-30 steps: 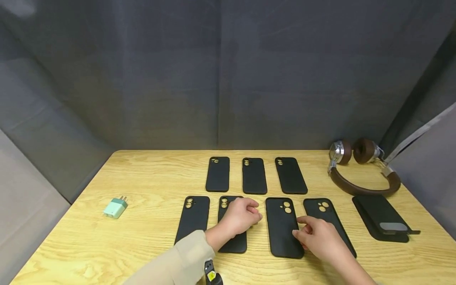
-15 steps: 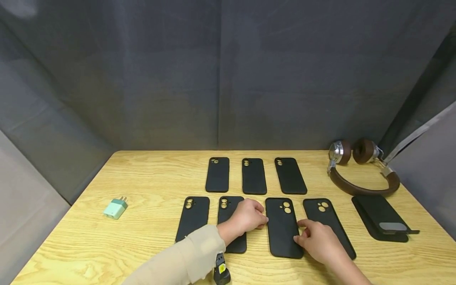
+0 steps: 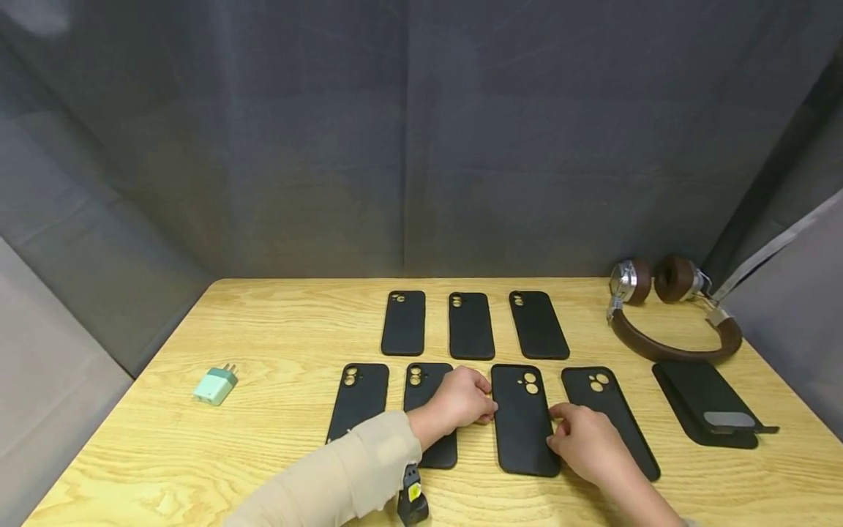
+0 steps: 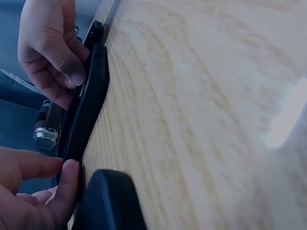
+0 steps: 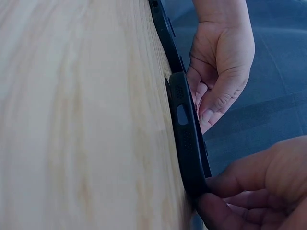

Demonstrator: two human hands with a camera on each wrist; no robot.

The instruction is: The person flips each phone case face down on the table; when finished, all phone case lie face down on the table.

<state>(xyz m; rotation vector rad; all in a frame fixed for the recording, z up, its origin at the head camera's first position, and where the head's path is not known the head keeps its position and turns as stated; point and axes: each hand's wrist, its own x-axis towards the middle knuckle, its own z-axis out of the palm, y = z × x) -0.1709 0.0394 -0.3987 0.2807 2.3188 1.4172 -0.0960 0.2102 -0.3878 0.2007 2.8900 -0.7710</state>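
A black phone case [image 3: 520,428] lies third from the left in the front row, its raised rim and camera cutouts facing up. At its left long edge, the thumb and fingers of my left hand [image 3: 459,399] grip the side. My right hand [image 3: 585,439] pinches the right edge lower down, between thumb and index finger. In the right wrist view the case's end, with its port opening [image 5: 182,115], shows, and the right hand [image 5: 261,187] holds its corner. Under my left wrist sits another black case [image 3: 421,395], partly covered. A further case [image 3: 612,410] lies just beyond my right hand.
Three black cases, among them the middle one [image 3: 470,326], form a back row. One more case [image 3: 358,399] lies at front left. Brown headphones [image 3: 675,344] and a black folding stand [image 3: 711,399] are at right; a green plug adapter [image 3: 215,385] is at left.
My left hand has moved right and down from above the neighbouring case to the left edge of the rim-up case. My right hand stays at its right edge; the case barely shifts.
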